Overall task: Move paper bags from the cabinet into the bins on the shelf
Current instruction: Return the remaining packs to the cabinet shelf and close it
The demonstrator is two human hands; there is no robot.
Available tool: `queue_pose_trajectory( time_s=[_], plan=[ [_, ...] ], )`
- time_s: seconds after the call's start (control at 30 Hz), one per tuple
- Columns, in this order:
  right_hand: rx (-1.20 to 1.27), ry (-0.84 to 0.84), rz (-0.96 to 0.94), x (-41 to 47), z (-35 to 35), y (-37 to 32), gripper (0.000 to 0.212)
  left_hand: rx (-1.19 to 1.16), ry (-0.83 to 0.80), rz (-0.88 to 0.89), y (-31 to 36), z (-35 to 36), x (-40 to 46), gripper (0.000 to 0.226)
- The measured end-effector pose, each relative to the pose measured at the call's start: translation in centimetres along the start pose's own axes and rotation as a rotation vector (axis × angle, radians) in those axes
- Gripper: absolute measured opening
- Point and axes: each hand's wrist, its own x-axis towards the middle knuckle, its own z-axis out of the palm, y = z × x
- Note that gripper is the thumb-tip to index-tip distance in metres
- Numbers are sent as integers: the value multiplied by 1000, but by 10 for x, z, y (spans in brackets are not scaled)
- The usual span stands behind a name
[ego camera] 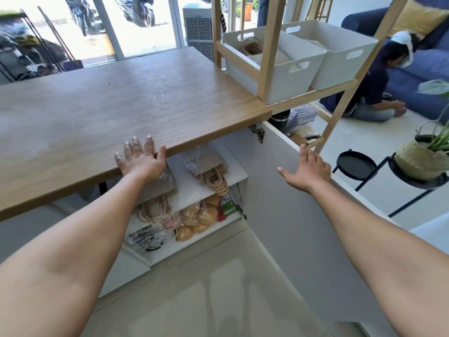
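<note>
The cabinet under the wooden countertop [121, 98] stands open, its white door [291, 215] swung out to the right. On its upper shelf [192, 190] lie flat brown paper bags [209, 164] with twine handles; more bags [153, 210] lie partly under my left arm. My left hand [141, 159] rests flat on the countertop's front edge, fingers spread. My right hand [308, 169] lies on the top edge of the door, fingers around it. Two white bins [286, 69] [347, 57] sit on the wooden shelf unit [269, 45] to the right; the nearer one holds a bag with handles.
The lower cabinet shelf holds bread rolls [199, 217] and plastic-wrapped items. A person [374, 86] kneels on the floor by a blue sofa at the right. A black stand [354, 164] and a potted plant in a woven basket [420, 159] stand beyond the door.
</note>
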Motion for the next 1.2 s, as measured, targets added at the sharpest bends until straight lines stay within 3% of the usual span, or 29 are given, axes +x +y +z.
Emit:
queue_pose_trajectory(
  time_s=[0.3, 0.57, 0.67, 0.83, 1.0, 1.2],
  plan=[
    [129, -110, 24, -20, 1, -27, 78, -49, -87, 4, 0, -8, 3, 67],
    [425, -134, 118, -40, -2, -75, 62, -74, -120, 66, -8, -16, -1, 59],
    [605, -86, 255, -52, 3, -96, 59, -26, -97, 134, -24, -22, 1, 55],
    [1092, -183, 410, -69, 19, -134, 61, -17, -129, 133, -56, -28, 14, 59],
    [1293, -199, 521, -63, 29, -180, 71, -5, -71, 125, -83, -25, 19, 70],
    [1364, -66, 574, -48, 36, -224, 64, 9, 42, 144, -85, -15, 22, 71]
  ],
)
